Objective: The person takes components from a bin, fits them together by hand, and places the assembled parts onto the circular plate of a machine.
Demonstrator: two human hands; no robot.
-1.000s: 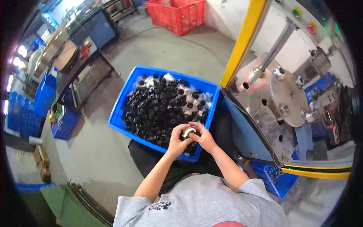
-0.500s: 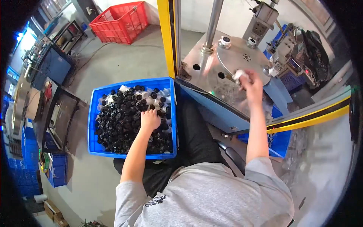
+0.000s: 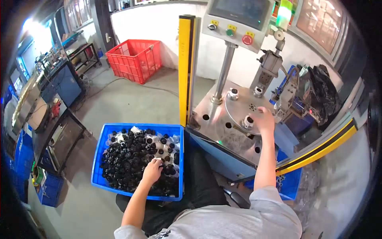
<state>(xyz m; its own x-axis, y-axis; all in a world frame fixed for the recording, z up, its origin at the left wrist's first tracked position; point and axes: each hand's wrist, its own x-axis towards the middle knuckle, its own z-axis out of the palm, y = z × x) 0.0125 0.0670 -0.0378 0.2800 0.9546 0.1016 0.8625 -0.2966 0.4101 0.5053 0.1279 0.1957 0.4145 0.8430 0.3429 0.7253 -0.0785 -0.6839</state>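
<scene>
My left hand (image 3: 152,170) is over the blue bin (image 3: 96,159), which holds a heap of small round black plastic parts (image 3: 131,159) and white parts. Its fingers are closed in a pinch, and a small white part (image 3: 158,159) shows at the fingertips. My right hand (image 3: 266,120) is above the machine's round metal turntable (image 3: 238,104), fingers apart and slightly blurred. Just left of it, a white fitting with a black centre (image 3: 247,122) sits upright at the turntable's near edge. Two similar fittings (image 3: 232,94) (image 3: 258,92) stand farther back on the turntable.
A control panel (image 3: 234,34) with a screen and buttons stands on a pole behind the turntable. Yellow-black posts (image 3: 185,71) and a rail (image 3: 318,149) frame the machine. A red crate (image 3: 135,63) is on the floor. Another blue bin (image 3: 289,185) lies below the machine.
The view has tilted up, bringing the control panel into sight. The white piece my right hand held is out of its fingers; a white fitting now sits beside that hand. White shows at my left fingertips.
</scene>
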